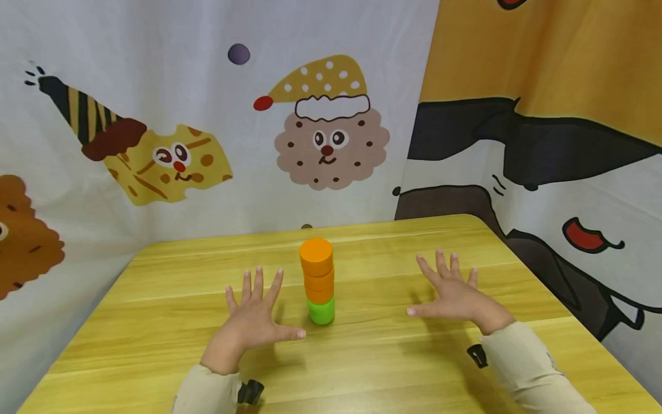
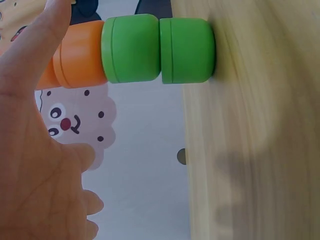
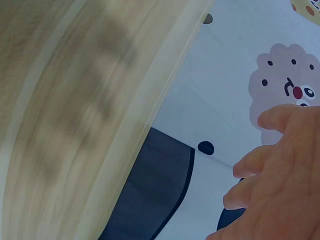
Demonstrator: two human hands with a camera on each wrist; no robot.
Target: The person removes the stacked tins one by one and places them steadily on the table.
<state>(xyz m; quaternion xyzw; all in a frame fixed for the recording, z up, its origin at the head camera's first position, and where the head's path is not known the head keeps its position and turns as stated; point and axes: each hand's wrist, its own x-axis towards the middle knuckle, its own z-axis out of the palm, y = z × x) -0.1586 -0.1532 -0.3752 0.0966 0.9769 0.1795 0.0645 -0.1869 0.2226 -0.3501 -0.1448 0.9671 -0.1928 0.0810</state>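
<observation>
An upright stack of short round cup-shaped pieces stands on the wooden table (image 1: 372,356), orange pieces (image 1: 316,259) above and green pieces (image 1: 322,311) below. In the left wrist view the stack appears sideways, with two green pieces (image 2: 132,48) at its base and orange ones (image 2: 82,54) partly behind the thumb. Left of the stack, my left hand (image 1: 253,322) is held over the table with fingers spread and thumb toward the stack, holding nothing. Farther off on the right side, my right hand (image 1: 455,296) also has its fingers spread and holds nothing.
Behind the table hangs a white curtain (image 1: 196,34) printed with cartoon food. More printed cloth (image 1: 610,190) runs along the right side. Small black devices (image 1: 250,392) sit at both sleeve cuffs. The table's far edge (image 3: 172,82) shows in the right wrist view.
</observation>
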